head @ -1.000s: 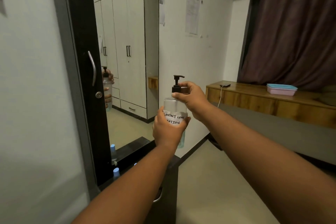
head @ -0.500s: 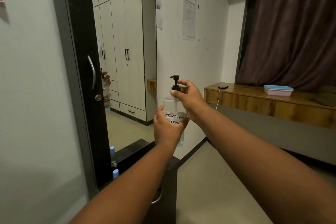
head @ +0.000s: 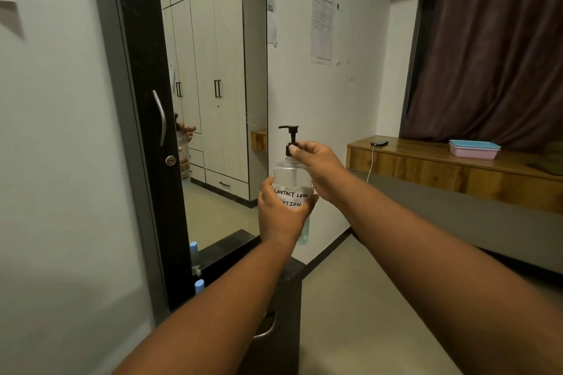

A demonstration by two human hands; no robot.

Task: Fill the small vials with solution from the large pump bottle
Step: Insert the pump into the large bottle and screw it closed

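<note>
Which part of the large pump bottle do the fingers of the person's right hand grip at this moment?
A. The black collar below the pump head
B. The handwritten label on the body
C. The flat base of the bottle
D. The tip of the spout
A: the right hand pinches the black collar of the pump bottle, while the left hand holds the body at the label.

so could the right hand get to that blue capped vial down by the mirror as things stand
Probably not right away. The right hand is pinching the pump collar of the bottle, and the left arm crosses in front of the vial low by the mirror; it would need to let go first.
</note>
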